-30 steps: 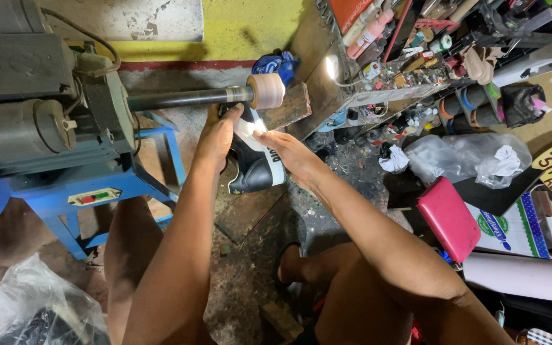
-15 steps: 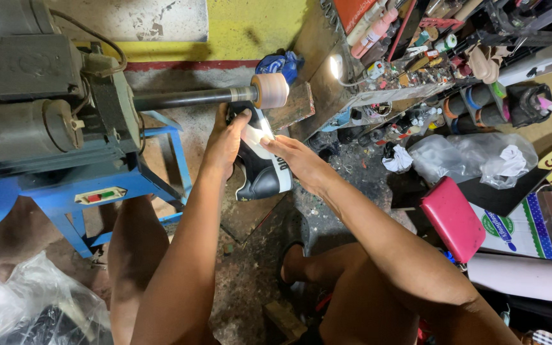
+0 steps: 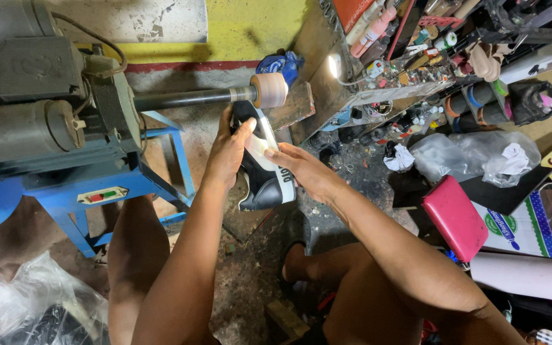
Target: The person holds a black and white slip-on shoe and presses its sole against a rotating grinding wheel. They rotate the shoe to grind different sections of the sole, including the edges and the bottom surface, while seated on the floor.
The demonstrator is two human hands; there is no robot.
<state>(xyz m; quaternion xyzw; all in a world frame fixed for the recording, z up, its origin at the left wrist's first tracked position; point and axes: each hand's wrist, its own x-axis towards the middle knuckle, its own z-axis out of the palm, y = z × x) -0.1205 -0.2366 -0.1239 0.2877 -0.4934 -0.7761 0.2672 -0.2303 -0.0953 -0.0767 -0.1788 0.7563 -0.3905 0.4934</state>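
I hold a black and white shoe (image 3: 266, 182) in both hands, sole edge turned up toward a tan sanding drum (image 3: 269, 90). My left hand (image 3: 228, 153) grips the shoe from the left side. From the right, my right hand (image 3: 305, 169) holds it. The drum sits at the end of a dark steel shaft (image 3: 190, 99) that comes out of a grey and blue grinding machine (image 3: 39, 128). The shoe's top edge lies just below the drum; contact cannot be made out.
The machine stands on a blue metal frame (image 3: 122, 191) with a switch plate. Right of the drum is a cluttered workbench (image 3: 416, 70) with bottles and tools. A pink case (image 3: 456, 218), a clear bag (image 3: 474, 153) and a white roll (image 3: 531, 278) lie at right. Another plastic bag (image 3: 27, 306) lies lower left.
Both hands have stayed on the shoe, lifting it slightly closer under the sanding drum. The view has shifted a little to the left.
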